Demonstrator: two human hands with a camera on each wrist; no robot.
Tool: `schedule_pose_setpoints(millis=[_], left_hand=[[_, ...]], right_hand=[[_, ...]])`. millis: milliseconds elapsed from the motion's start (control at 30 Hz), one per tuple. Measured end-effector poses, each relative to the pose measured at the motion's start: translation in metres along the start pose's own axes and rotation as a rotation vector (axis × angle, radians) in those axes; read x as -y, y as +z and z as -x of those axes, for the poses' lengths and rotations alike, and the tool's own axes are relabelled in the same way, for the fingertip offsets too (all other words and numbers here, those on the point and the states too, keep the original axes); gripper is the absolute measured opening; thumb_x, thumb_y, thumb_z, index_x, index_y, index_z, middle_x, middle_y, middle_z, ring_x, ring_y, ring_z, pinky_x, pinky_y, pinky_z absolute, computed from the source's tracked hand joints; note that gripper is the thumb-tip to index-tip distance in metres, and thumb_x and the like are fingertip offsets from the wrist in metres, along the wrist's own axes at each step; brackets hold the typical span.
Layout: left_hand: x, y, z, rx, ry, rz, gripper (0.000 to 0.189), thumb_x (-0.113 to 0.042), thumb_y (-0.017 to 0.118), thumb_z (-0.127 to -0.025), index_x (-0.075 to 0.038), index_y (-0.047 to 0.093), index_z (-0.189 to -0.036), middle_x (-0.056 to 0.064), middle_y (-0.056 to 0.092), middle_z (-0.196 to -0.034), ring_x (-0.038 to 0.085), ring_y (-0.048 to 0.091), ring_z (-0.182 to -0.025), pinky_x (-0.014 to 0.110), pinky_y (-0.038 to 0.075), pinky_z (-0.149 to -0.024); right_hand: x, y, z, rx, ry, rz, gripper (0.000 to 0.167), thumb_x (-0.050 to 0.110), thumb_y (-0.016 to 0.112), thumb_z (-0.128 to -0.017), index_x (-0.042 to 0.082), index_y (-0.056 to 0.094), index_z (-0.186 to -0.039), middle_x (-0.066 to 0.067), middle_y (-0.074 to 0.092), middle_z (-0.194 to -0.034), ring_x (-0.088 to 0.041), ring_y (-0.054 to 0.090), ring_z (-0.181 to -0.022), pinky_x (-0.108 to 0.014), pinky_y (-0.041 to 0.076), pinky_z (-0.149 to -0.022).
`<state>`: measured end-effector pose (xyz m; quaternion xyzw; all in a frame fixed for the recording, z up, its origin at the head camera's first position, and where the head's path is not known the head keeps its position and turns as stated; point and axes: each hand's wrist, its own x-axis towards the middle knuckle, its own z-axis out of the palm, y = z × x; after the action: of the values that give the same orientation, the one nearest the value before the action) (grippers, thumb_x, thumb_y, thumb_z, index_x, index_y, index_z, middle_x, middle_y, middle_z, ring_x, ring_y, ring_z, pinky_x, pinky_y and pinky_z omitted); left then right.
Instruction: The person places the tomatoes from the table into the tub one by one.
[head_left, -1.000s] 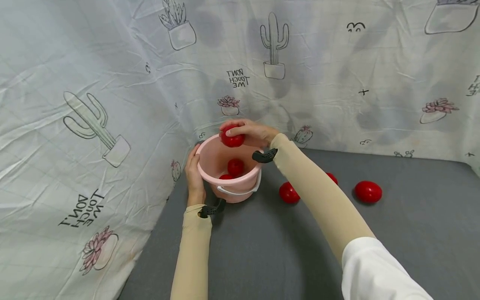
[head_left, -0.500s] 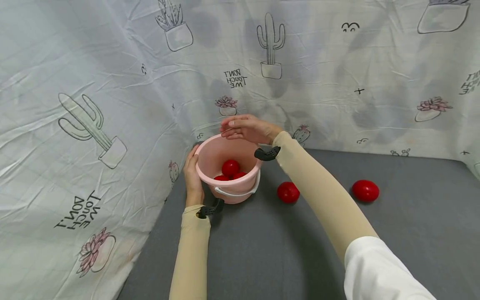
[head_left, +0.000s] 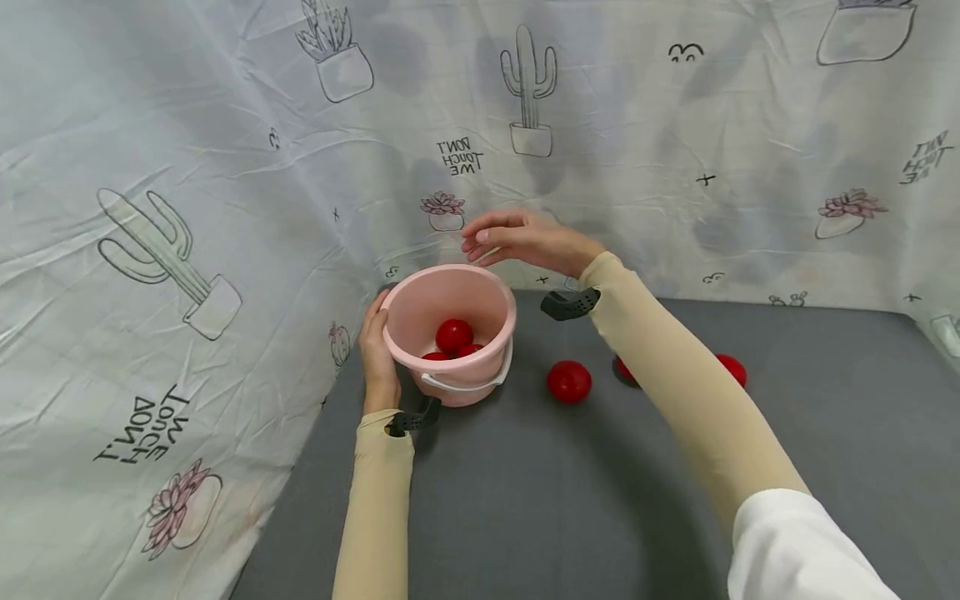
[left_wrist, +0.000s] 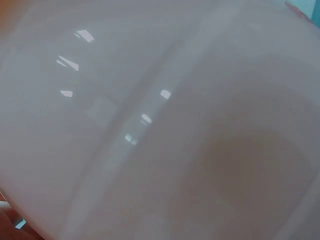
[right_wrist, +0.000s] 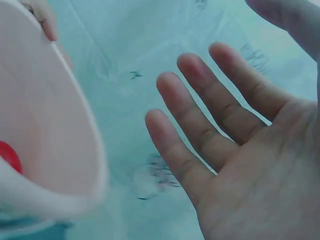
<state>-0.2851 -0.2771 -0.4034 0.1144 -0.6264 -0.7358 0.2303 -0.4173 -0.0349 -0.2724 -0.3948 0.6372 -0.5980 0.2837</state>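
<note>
Both beige sleeves [head_left: 375, 508] reach forward over a dark grey, matt desk [head_left: 495, 500], each ending in a black wrist mount [head_left: 572, 305]; the right mount's band is perforated. The left hand [head_left: 378, 358] stands upright from its wrist, its grip clamped on the side and rim of a pink bucket [head_left: 450, 292]. The right hand [head_left: 528, 242] hangs just above and beyond the bucket's right rear edge, clear of it, palm side toward the bucket; its grip is apart, the fingers long and slightly spread, holding nothing.

The bucket is round, smooth and glossy, with a rolled lip and a thin white handle [head_left: 498, 377] lowered across the near side. Three shiny red balls [head_left: 453, 336] lie inside. Three more loose balls [head_left: 569, 382] sit on the desk to its right, two partly hidden by the right sleeve.

Behind hangs a creased white cloth [head_left: 637, 167] printed with outlined potted cacti [head_left: 531, 137] and mirrored lettering [head_left: 458, 157] reading "DON'T TOUCH ME".
</note>
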Motion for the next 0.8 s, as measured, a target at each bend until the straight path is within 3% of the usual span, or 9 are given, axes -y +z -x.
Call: schedule_pose_setpoints(millis=[133, 400, 567, 800], left_hand=[[0.001, 0.001, 0.001, -0.005, 0.003, -0.013, 0.046, -0.03, 0.036, -0.105, -0.025, 0.053, -0.147, -0.003, 0.051, -0.152, 0.016, 0.045, -0.138, 0.04, 0.032, -0.122], [0.004, 0.002, 0.002, -0.009, -0.004, -0.033, 0.046, -0.032, 0.034, -0.106, -0.026, 0.051, -0.149, -0.003, 0.049, -0.154, 0.017, 0.043, -0.141, 0.04, 0.031, -0.123], [0.004, 0.005, 0.004, -0.023, -0.013, -0.041, 0.047, -0.032, 0.034, -0.106, -0.025, 0.05, -0.149, -0.003, 0.049, -0.154, 0.017, 0.043, -0.14, 0.041, 0.032, -0.123], [0.004, 0.01, 0.005, -0.032, -0.01, -0.044, 0.047, -0.034, 0.034, -0.105, -0.029, 0.051, -0.148, -0.004, 0.048, -0.154, 0.018, 0.042, -0.142, 0.043, 0.031, -0.123]], right_hand=[[0.017, -0.012, 0.035, -0.124, -0.051, 0.117, 0.03, 0.023, 0.058, -0.101, 0.01, 0.064, -0.127, -0.01, 0.068, -0.122, -0.032, 0.063, -0.118, -0.042, 0.051, -0.106], [0.011, -0.039, 0.121, -0.416, -0.157, 0.107, 0.024, 0.02, 0.061, -0.101, 0.009, 0.067, -0.122, -0.005, 0.071, -0.114, -0.019, 0.068, -0.107, -0.026, 0.054, -0.097], [-0.01, -0.049, 0.171, -0.619, -0.096, 0.283, 0.032, 0.025, 0.062, -0.102, 0.01, 0.063, -0.13, 0.003, 0.068, -0.123, -0.009, 0.063, -0.114, -0.015, 0.049, -0.097], [-0.051, -0.059, 0.227, -0.817, 0.034, 0.486, 0.043, 0.032, 0.061, -0.101, 0.017, 0.057, -0.141, 0.006, 0.059, -0.136, -0.001, 0.053, -0.118, -0.013, 0.045, -0.093]])
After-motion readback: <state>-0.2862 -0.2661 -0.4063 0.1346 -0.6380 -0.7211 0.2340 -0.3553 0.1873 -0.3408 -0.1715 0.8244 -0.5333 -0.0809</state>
